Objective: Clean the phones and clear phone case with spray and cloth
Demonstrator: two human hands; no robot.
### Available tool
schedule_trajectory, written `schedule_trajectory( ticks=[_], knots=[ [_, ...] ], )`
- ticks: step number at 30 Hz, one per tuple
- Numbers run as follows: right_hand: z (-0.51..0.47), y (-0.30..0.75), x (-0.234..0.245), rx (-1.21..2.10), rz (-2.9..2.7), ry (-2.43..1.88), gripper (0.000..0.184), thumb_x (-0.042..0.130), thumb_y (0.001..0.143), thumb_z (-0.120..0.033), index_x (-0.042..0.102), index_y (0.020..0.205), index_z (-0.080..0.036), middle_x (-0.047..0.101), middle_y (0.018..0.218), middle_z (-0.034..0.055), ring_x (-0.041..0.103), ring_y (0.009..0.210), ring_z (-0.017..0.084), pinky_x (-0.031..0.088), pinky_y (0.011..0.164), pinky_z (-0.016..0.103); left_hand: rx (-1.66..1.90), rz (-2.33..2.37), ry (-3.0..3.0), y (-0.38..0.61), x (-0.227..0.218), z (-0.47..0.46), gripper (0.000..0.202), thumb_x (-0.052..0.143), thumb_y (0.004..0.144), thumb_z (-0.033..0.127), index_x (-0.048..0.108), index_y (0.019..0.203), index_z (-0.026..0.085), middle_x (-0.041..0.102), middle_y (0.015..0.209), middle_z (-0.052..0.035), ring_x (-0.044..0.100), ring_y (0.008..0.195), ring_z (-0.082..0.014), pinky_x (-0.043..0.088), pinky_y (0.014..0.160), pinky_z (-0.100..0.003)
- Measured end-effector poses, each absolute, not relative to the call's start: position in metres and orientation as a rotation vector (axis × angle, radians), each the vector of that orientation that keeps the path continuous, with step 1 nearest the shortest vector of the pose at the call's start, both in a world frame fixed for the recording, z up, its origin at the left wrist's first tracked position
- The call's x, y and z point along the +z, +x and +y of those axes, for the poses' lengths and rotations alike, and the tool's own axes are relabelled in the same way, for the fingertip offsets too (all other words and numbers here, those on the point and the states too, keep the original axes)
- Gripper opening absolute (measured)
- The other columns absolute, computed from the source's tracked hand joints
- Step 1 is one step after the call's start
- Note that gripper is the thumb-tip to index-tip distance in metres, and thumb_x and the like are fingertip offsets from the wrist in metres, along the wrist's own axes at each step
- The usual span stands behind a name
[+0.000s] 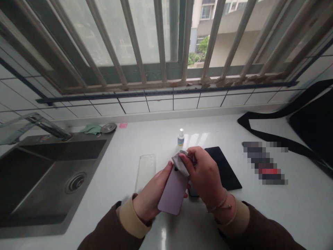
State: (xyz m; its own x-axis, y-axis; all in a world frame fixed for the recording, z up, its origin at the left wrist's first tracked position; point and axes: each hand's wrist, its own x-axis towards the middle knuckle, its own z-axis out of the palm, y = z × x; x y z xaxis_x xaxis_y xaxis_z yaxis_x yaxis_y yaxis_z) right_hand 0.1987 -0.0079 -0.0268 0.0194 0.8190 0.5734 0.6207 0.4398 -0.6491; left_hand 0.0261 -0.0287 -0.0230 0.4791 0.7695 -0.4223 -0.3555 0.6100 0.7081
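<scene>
My left hand (149,196) grips a pale lilac phone (173,194) from underneath, its back facing up, held just above the white counter (299,208). My right hand (205,175) pinches a small grey cloth (180,162) and presses it against the phone's top end. A clear phone case (145,171) lies flat on the counter to the left of my hands. A small white spray bottle (181,136) stands upright just beyond them. A black tablet (225,166) lies right behind my right hand.
A steel sink (52,180) with a tap (39,126) fills the left side. A green rag (91,129) and a metal sink strainer (108,127) rest at its back edge. A black bag with a strap (307,132) lies at the right. Tiled wall and barred window stand behind.
</scene>
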Motion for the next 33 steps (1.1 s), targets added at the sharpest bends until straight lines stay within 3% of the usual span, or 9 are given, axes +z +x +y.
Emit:
schedule_trajectory(
  ticks=[2,5,9,12,15,19,24,28,33],
  knots=[
    [-0.009,0.197,-0.026,0.216,-1.801,-1.145,0.017,0.063,0.109,-0.037,0.063,0.097,-0.025,0.066,0.085,0.0051,0.059,0.079,0.023,0.045,0.075,0.038,0.792,0.802,0.547,0.027,-0.022,-0.028,0.056,0.064,0.101,0.065,0.074,0.120,0.014,0.081,0.090,-0.0134,0.075,0.066,-0.0212,0.058,0.059,-0.028],
    [-0.014,0.190,-0.026,0.203,-2.038,-0.903,0.020,0.064,0.109,-0.038,0.063,0.096,-0.024,0.069,0.085,0.0048,0.058,0.079,0.022,0.044,0.077,0.039,0.915,0.758,0.386,0.027,-0.019,-0.024,0.045,0.067,0.104,0.054,0.076,0.114,0.012,0.080,0.091,-0.0102,0.076,0.073,-0.0180,0.062,0.073,-0.027],
    [-0.022,0.182,-0.025,0.214,-2.273,-0.684,0.022,0.062,0.110,-0.042,0.065,0.096,-0.025,0.070,0.082,0.0023,0.057,0.077,0.021,0.040,0.075,0.038,0.915,0.731,0.290,0.023,-0.015,-0.016,0.054,0.057,0.107,0.057,0.078,0.113,0.007,0.080,0.099,-0.0156,0.078,0.094,-0.0253,0.063,0.088,-0.033],
    [-0.020,0.186,-0.025,0.173,-2.265,-0.743,0.020,0.060,0.111,-0.038,0.064,0.097,-0.025,0.070,0.082,0.0030,0.057,0.078,0.022,0.039,0.075,0.039,0.927,0.739,0.297,0.020,-0.016,-0.014,0.054,0.058,0.106,0.058,0.078,0.115,0.009,0.081,0.100,-0.0156,0.078,0.093,-0.0265,0.063,0.086,-0.036],
    [-0.009,0.197,-0.025,0.097,-2.068,-0.986,0.018,0.061,0.111,-0.036,0.063,0.098,-0.024,0.069,0.085,0.0052,0.058,0.079,0.023,0.039,0.075,0.039,0.897,0.771,0.341,0.020,-0.017,-0.018,0.052,0.061,0.105,0.060,0.076,0.120,0.012,0.081,0.098,-0.0140,0.077,0.080,-0.0234,0.063,0.075,-0.034],
    [0.003,0.208,-0.026,-0.026,-1.844,-1.222,0.021,0.061,0.111,-0.038,0.062,0.095,-0.024,0.065,0.081,0.0039,0.056,0.076,0.023,0.037,0.076,0.039,0.765,0.757,0.372,0.025,-0.009,-0.024,0.059,0.051,0.107,0.065,0.074,0.124,0.014,0.081,0.092,-0.0168,0.077,0.074,-0.0246,0.062,0.069,-0.034],
    [-0.006,0.199,-0.023,0.062,-2.042,-0.958,0.024,0.063,0.110,-0.040,0.062,0.094,-0.022,0.068,0.083,0.0026,0.057,0.079,0.021,0.038,0.079,0.038,0.945,0.760,0.272,0.025,-0.009,-0.018,0.050,0.046,0.113,0.051,0.077,0.116,0.011,0.082,0.095,-0.0131,0.076,0.075,-0.0191,0.061,0.074,-0.029],
    [-0.018,0.189,-0.019,0.105,-2.277,-0.663,0.023,0.063,0.110,-0.038,0.064,0.095,-0.022,0.069,0.082,0.0000,0.057,0.080,0.020,0.037,0.080,0.038,0.944,0.752,0.226,0.017,-0.017,-0.009,0.058,0.044,0.113,0.053,0.077,0.118,0.006,0.082,0.104,-0.0183,0.078,0.092,-0.0251,0.062,0.087,-0.034],
    [-0.011,0.197,-0.017,0.068,-2.153,-0.854,0.019,0.061,0.111,-0.033,0.063,0.096,-0.022,0.069,0.084,0.0025,0.056,0.081,0.021,0.039,0.080,0.038,0.896,0.748,0.281,0.014,-0.016,-0.012,0.050,0.051,0.111,0.052,0.077,0.118,0.010,0.080,0.090,-0.0130,0.075,0.074,-0.0211,0.063,0.076,-0.033]
  ],
)
